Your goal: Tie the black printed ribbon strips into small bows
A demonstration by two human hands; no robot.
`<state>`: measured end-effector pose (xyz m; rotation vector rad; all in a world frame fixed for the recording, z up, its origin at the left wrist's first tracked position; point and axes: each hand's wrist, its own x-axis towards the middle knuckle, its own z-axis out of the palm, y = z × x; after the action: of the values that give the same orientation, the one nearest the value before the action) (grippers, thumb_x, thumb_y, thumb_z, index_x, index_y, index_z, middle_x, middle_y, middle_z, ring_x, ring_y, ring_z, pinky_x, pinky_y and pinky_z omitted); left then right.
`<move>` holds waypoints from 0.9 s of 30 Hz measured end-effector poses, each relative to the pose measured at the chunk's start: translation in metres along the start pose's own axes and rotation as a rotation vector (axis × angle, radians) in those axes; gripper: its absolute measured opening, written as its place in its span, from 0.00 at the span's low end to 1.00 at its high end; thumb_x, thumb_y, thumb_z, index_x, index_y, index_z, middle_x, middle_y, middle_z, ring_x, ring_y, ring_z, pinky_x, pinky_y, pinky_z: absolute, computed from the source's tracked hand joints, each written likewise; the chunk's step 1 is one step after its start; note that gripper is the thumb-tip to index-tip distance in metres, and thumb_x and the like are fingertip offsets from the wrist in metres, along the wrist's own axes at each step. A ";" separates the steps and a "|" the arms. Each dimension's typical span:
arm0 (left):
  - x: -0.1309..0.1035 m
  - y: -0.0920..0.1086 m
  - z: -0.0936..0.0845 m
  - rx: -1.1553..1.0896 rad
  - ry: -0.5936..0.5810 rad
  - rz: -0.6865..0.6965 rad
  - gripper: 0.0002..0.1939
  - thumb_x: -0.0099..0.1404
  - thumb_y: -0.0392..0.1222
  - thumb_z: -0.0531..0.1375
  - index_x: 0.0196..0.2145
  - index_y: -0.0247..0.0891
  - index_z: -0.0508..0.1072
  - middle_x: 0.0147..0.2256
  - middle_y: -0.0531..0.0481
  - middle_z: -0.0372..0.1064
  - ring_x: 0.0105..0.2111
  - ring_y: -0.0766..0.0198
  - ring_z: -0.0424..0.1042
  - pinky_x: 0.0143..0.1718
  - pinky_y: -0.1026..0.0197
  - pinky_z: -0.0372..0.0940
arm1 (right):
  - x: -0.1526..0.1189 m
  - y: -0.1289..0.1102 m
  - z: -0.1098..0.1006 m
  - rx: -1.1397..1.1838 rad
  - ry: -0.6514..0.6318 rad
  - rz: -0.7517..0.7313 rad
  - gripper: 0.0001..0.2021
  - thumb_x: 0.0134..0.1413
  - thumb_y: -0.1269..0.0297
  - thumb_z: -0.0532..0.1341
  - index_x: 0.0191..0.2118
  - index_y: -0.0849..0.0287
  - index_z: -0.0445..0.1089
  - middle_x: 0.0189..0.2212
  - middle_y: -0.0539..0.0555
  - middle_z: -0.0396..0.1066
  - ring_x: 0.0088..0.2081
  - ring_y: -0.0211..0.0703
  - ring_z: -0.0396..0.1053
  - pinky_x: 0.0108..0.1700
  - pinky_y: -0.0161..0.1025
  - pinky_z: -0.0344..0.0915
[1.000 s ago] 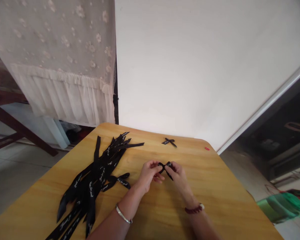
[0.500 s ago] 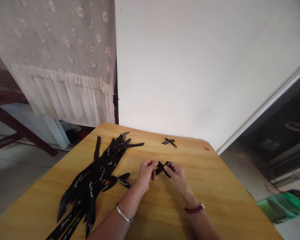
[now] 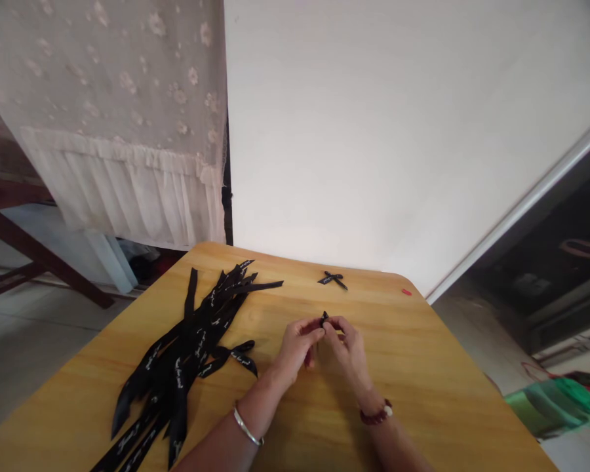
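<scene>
Over the middle of the wooden table [image 3: 403, 367], my left hand [image 3: 296, 346] and my right hand [image 3: 345, 342] meet at the fingertips, both closed on one small black ribbon [image 3: 324, 318]. Only a dark tip of that ribbon shows above the fingers; the rest is hidden. Left of my hands lies a pile of black ribbons [image 3: 196, 334] with white lettering. A looped black ribbon [image 3: 240, 354] rests at the pile's right side, near my left forearm. Farther back sits a small black bow [image 3: 333, 278] with crossed tails.
A small red object [image 3: 406, 292] lies near the table's back right corner. Behind the table stands a white panel [image 3: 324, 131], with a lace curtain [image 3: 128, 131] to its left. A green translucent container [image 3: 550, 406] is beyond the right edge.
My hands have come together, my left moving right. The ribbon between them, earlier spread with loops showing, is now gathered and mostly covered by my fingers.
</scene>
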<state>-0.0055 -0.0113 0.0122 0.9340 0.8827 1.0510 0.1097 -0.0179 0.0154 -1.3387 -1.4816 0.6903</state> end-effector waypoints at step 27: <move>0.007 0.001 -0.010 -0.085 0.028 -0.066 0.10 0.42 0.40 0.63 0.20 0.34 0.64 0.12 0.61 0.58 0.05 0.79 0.48 0.05 0.71 0.38 | 0.006 -0.001 -0.002 0.122 -0.068 0.101 0.09 0.38 0.60 0.60 0.20 0.60 0.64 0.17 0.49 0.64 0.23 0.39 0.63 0.24 0.33 0.58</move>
<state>-0.0135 -0.0022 0.0082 0.8160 0.8799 1.0394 0.1116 -0.0128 0.0187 -1.3140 -1.4089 0.8855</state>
